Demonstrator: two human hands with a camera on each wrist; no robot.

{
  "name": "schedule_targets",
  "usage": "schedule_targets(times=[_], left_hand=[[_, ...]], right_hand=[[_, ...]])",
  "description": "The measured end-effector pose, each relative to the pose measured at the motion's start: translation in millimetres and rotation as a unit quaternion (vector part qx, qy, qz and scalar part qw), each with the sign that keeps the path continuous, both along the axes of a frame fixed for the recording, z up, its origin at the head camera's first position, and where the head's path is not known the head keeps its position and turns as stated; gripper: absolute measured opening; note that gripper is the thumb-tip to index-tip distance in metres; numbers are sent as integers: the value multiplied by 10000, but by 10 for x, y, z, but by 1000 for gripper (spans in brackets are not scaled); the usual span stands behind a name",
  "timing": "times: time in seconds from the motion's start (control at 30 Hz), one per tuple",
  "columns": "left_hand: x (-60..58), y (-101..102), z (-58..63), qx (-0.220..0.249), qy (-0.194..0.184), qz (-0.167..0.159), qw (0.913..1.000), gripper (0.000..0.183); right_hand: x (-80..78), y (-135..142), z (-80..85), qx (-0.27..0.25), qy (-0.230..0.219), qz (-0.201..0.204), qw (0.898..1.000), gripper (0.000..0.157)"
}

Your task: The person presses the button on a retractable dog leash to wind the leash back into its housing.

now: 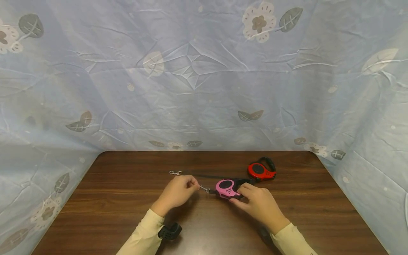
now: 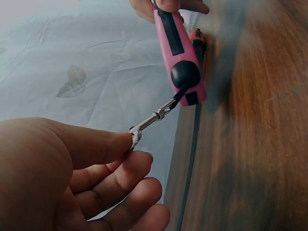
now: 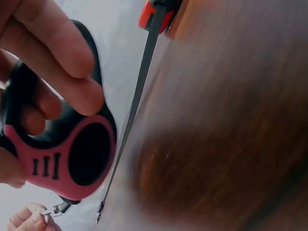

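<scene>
My right hand (image 1: 259, 203) grips a pink and black retractable dog leash (image 1: 225, 187) by its handle, fingers through the loop in the right wrist view. Between thumb and index finger, my left hand (image 1: 178, 193) pinches the end of the silver metal clip (image 2: 149, 120) of that leash. The clip hangs on a short black strap close to the pink casing (image 3: 72, 163). Behind lies a red and black retractable leash (image 1: 260, 170), its black strap (image 3: 139, 91) pulled out to the left along the table. That strap ends in another silver clip (image 1: 175, 173).
The brown wooden table (image 1: 121, 198) has its far edge against a patterned cloth (image 1: 191, 106) that hangs behind and at both sides. A black band with a device (image 1: 170, 232) is on my left wrist.
</scene>
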State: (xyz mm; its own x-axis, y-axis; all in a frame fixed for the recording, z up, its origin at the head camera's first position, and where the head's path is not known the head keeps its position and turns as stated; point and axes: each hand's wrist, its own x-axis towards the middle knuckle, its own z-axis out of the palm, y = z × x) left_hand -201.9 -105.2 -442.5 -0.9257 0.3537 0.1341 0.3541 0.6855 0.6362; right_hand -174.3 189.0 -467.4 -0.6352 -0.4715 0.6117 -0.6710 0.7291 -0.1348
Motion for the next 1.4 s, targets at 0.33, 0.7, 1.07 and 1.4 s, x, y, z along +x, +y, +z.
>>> schedule_targets(times=[0.33,0.7,1.07,1.4], left_hand=[[-11,-11,-40,-198,-128,-8,9997,11],[-6,-30,-132,-767,-454,-47,9960,15],[-5,-48,-163,-755,-348,-96,9965,15],[-34,-60,-214,-819,-294,-28,9962,12]], right_hand=[[39,-27,11,748,-758,-405,9935,28],[94,-29,-4,1469,-1844,-134,9717,37],[126,-47,19,1589,-1947,-29,9679,34],[129,-52,16,1383,-1975,152,9704,25]])
